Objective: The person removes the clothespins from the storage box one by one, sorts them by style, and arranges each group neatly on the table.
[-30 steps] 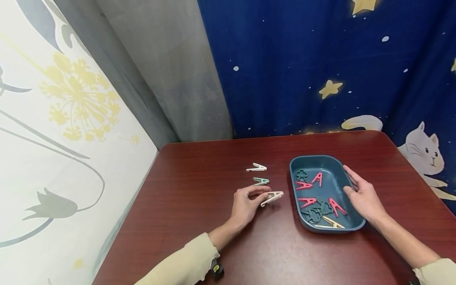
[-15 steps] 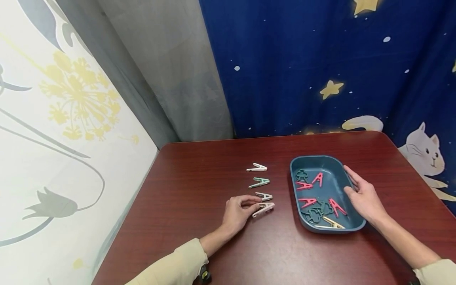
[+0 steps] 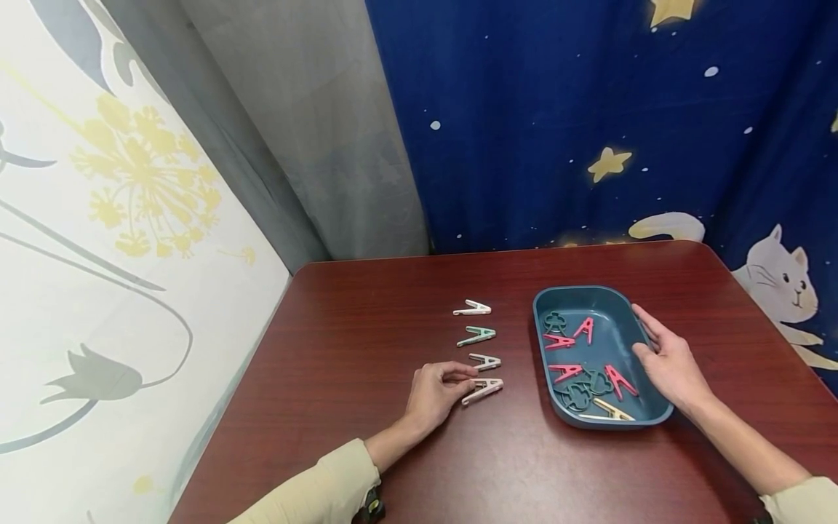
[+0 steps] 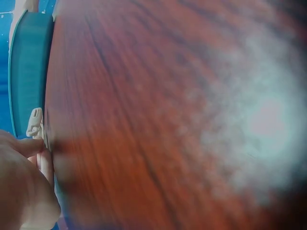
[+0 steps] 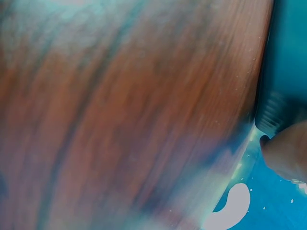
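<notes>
My left hand (image 3: 435,397) pinches a pale pinkish-white clothespin (image 3: 484,391) by its left end, low on the table. In the left wrist view the tip of this clothespin (image 4: 35,120) pokes out past the fingers. Beyond it, a whitish clothespin (image 3: 486,362), a mint green clothespin (image 3: 478,335) and a white clothespin (image 3: 473,308) lie in a column. On the right, my right hand (image 3: 671,367) grips the right side of a blue tray (image 3: 615,335), thumb at the rim and fingers along the outer wall.
Inside the tray lie several pink clothespins (image 3: 617,380), a yellow clothespin (image 3: 612,409) and dark green clover-shaped pieces (image 3: 576,397). The reddish-brown table (image 3: 366,313) meets a white patterned wall (image 3: 164,349) at left and curtains (image 3: 524,145) behind.
My left hand has moved left and toward me with the pale clothespin, uncovering the whitish one and the whole mint green one. The right hand and tray have stayed put.
</notes>
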A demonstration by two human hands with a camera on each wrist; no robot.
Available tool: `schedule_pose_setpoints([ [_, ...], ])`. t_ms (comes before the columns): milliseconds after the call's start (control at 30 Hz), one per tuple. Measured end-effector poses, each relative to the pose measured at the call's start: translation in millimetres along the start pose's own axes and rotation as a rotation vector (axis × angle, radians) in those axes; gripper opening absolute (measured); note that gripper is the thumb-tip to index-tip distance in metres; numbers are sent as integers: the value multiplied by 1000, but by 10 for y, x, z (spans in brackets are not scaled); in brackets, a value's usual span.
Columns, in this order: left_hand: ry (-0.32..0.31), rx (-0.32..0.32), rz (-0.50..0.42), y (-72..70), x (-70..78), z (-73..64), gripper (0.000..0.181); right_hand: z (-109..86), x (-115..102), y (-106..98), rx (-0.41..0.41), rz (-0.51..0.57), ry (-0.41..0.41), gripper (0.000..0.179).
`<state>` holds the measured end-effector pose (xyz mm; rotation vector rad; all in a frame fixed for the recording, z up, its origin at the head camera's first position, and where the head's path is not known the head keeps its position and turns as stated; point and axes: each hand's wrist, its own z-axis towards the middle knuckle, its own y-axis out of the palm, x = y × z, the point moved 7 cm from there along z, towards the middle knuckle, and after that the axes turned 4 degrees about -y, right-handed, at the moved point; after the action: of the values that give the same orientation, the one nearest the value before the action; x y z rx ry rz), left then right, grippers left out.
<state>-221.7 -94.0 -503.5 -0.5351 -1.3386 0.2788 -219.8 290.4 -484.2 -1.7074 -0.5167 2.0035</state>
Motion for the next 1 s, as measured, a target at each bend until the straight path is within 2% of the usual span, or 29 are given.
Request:
schedule_pose_setpoints([
  [333,-2,-41,-16,10,2,-14,15,-2,5,4,-4,13,-2,65],
  [633,26,-64,57,25,22,-25,18,-4,10,4,-6,13,-3,65],
  [867,35,-73,80,22,29,-17,19,-6,11,5,-10,11,6,65],
  [1000,52,-99,115,15,82,4,18,-6,4,0,-10,9,7,66],
])
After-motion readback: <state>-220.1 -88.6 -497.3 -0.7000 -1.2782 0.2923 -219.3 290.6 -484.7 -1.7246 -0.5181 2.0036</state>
